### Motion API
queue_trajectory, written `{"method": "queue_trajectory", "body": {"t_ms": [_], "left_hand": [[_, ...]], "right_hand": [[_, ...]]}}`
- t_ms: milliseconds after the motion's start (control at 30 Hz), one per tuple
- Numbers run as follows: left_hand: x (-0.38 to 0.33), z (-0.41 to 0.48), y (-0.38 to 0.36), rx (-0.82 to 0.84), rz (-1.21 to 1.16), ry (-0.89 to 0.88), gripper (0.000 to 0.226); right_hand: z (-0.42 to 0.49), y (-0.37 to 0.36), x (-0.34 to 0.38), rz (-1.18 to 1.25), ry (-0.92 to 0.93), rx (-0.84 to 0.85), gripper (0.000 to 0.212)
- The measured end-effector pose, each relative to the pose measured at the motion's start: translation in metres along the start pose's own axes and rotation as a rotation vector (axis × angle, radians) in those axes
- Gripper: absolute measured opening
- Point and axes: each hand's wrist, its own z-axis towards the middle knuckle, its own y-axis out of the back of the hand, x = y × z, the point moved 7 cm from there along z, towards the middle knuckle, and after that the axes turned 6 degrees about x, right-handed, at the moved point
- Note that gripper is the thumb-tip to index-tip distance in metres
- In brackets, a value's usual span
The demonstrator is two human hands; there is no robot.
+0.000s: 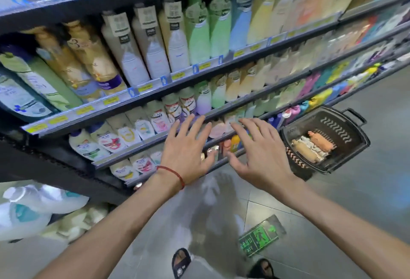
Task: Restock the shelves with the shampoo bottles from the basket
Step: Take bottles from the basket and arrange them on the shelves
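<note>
The fingers (195, 123) of the left hand (186, 156) are spread wide apart and hold nothing; their tips reach over the rail of a lower shelf (137, 147), in front of small pastel bottles there. The fingers (250, 125) of the right hand (261, 156) are likewise splayed and empty, with the thumb pointing toward the left hand. The two hands hover side by side, palms down, close together but not touching. A red string bracelet (172, 173) circles the left wrist, and both bare forearms run back toward the bottom of the view.

Behind the hands, the shelves are packed with shampoo bottles (155, 43) standing in rows: beige ones with white labels, green, blue and yellow ones farther right, gold ones to the left. Yellow price tags (111, 100) line the shelf rails.

To the right of the right hand, a black basket (355, 145) sits on the floor (366, 190) just beside the shelf unit. A few bottles (315, 145) lie on their sides inside it, tan, white and pinkish. A green exit sign (259, 238) is stuck to the grey floor tiles. Large white jugs (33, 207) rest low at the left. Dark sandals (180, 261) show at the bottom edge.
</note>
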Motion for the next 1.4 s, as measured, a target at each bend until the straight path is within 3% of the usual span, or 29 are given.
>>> {"method": "queue_trajectory", "body": {"t_ms": [233,467,633,1000,1233,1400], "left_hand": [[-0.158,0.063,-0.005,0.007,-0.021,-0.11,0.068],[-0.292,0.14,-0.022,0.09,0.002,-0.24,0.072],[-0.362,0.215,-0.036,0.157,0.006,-0.32,0.076],[-0.47,0.418,-0.072,0.198,-0.033,-0.397,0.071],[-0.509,0.505,-0.094,0.268,0.01,-0.314,0.074],[-0.533,0.554,-0.119,0.327,0.021,-0.084,0.077]], "right_hand": [[-0.065,0.008,-0.163,-0.02,-0.139,0.046,0.071],[-0.113,0.024,-0.311,-0.007,-0.235,-0.045,0.063],[-0.108,0.018,-0.406,-0.043,-0.368,0.049,0.063],[-0.036,0.0,-0.612,-0.101,-0.476,0.175,0.065],[0.014,-0.027,-0.711,-0.084,-0.359,0.263,0.066],[0.052,-0.058,-0.784,-0.042,-0.157,0.338,0.064]]}}
